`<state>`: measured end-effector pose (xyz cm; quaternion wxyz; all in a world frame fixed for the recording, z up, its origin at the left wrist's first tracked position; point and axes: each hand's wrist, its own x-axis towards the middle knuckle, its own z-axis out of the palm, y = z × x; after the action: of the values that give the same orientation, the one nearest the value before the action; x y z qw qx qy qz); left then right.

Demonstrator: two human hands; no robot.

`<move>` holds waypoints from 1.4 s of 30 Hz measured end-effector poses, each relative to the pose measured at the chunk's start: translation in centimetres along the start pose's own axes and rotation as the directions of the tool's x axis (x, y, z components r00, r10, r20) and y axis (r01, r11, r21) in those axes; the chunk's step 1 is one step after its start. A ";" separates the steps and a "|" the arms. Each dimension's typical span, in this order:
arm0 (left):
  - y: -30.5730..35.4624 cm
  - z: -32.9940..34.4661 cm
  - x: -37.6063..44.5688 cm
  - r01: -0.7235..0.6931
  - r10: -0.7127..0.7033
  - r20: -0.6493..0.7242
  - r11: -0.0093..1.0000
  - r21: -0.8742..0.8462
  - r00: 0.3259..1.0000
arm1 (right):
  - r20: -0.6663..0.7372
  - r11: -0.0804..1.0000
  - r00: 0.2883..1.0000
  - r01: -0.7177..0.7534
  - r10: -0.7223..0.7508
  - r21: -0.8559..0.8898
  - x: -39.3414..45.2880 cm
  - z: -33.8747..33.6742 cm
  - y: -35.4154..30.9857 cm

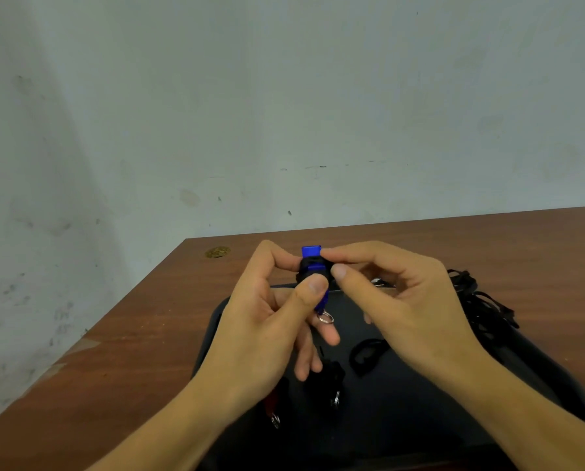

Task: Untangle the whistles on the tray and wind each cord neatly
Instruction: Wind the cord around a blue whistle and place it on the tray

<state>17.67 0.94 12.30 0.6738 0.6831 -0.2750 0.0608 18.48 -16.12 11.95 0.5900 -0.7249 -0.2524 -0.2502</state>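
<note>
Winding step right now: my left hand (277, 311) pinches the blue whistle (313, 266) above the tray (403, 402), thumb clamping the black cord (309, 265) wrapped round its body. My right hand (396, 297) nips the cord end between thumb and forefinger. Next I probably need to tuck that end under a turn without the wraps slipping. A tangle (481, 304) waits at the tray's right edge. Brown wooden table (131, 334), scuffed pale wall (216, 96) behind.

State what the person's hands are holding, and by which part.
The left hand grips the blue whistle by its body; the right hand pinches the black cord wound round it.
</note>
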 end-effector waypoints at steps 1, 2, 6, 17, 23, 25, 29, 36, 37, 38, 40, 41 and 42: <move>0.1 0.0 0.0 -0.003 0.003 -0.001 1.000 0.015 1.000 | 0.016 0.997 0.999 -0.030 0.029 0.065 0.0 0.0 0.0; 0.1 0.1 -0.1 -0.002 0.002 -0.003 0.999 0.034 1.000 | 0.037 0.990 0.998 -0.059 0.055 0.132 0.1 -0.1 0.0; 0.0 -0.4 0.1 0.000 0.004 -0.029 0.991 0.137 1.000 | 0.120 0.954 0.985 -0.155 0.128 0.255 0.1 0.0 0.1; 0.3 -1.1 0.1 0.000 0.003 -0.012 0.964 0.268 1.000 | 0.164 0.941 0.969 -0.223 0.185 0.256 0.1 0.1 0.0; 0.1 -1.2 -0.2 -0.194 0.187 0.076 0.775 0.602 0.979 | 0.109 0.904 0.966 -0.259 0.236 0.341 0.4 0.1 -0.1; 0.0 -1.3 -0.2 -0.215 0.203 0.092 0.747 0.629 0.975 | 0.130 0.912 0.966 -0.255 0.225 0.320 0.3 0.1 -0.1; -0.2 -1.2 -0.3 -0.183 0.166 0.082 0.811 0.555 0.983 | 0.149 0.935 0.967 -0.239 0.205 0.262 0.3 0.2 0.2; -0.4 -0.8 -0.2 -0.099 0.082 0.060 0.917 0.388 0.995 | 0.087 0.949 0.985 -0.167 0.149 0.267 0.0 0.5 0.3; -0.5 -0.8 -0.2 -0.094 0.077 0.061 0.926 0.365 0.995 | 0.076 0.964 0.990 -0.131 0.117 0.232 -0.1 0.5 0.2; -0.5 -0.8 -0.2 -0.089 0.073 0.059 0.936 0.342 0.996 | 0.067 0.979 0.995 -0.091 0.080 0.184 -0.1 0.6 0.2; -0.4 -0.8 -0.2 -0.075 0.063 0.050 0.954 0.289 0.997 | 0.063 0.994 0.998 -0.015 0.008 0.107 -0.2 0.6 0.0; -0.4 -0.8 -0.2 -0.064 0.055 0.042 0.966 0.251 0.998 | 0.061 0.996 0.998 0.014 -0.020 0.085 -0.3 0.6 -0.1; -0.4 -0.7 -0.2 -0.051 0.044 0.039 0.977 0.206 0.998 | 0.061 0.997 0.997 0.036 -0.040 0.068 -0.3 0.6 -0.2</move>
<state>17.94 1.67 11.93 0.5926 0.7437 -0.2950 0.0937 18.15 -15.57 11.74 0.6010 -0.7071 -0.2929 -0.2301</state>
